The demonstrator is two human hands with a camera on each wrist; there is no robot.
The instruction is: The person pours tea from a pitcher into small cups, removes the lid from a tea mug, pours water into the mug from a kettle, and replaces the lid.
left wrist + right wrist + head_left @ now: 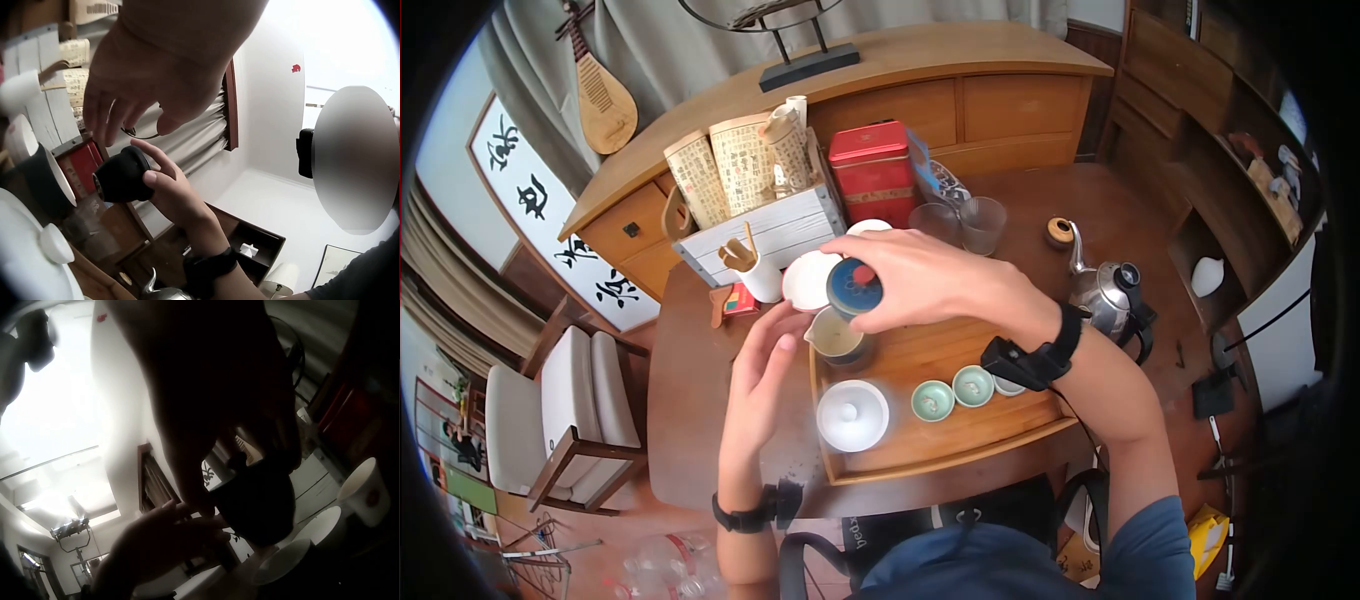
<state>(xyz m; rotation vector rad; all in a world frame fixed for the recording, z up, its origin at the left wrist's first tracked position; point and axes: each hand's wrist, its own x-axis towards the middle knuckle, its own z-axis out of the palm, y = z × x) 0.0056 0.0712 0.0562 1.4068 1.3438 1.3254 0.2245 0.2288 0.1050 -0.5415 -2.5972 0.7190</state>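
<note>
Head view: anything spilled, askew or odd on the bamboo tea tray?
Nothing spilled on the bamboo tea tray. One oddity: the right hand holds a small dark blue jar tipped on its side over the glass pitcher, left hand beside it.

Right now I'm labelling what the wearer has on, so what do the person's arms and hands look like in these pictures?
Both hands are bare, with no gloves or rings visible. The left hand has a black strap with a small black device at its wrist. The right hand has a black band too, carrying a boxy black camera unit with a thin cable trailing along the forearm. A blue short sleeve covers the right upper arm.
</note>
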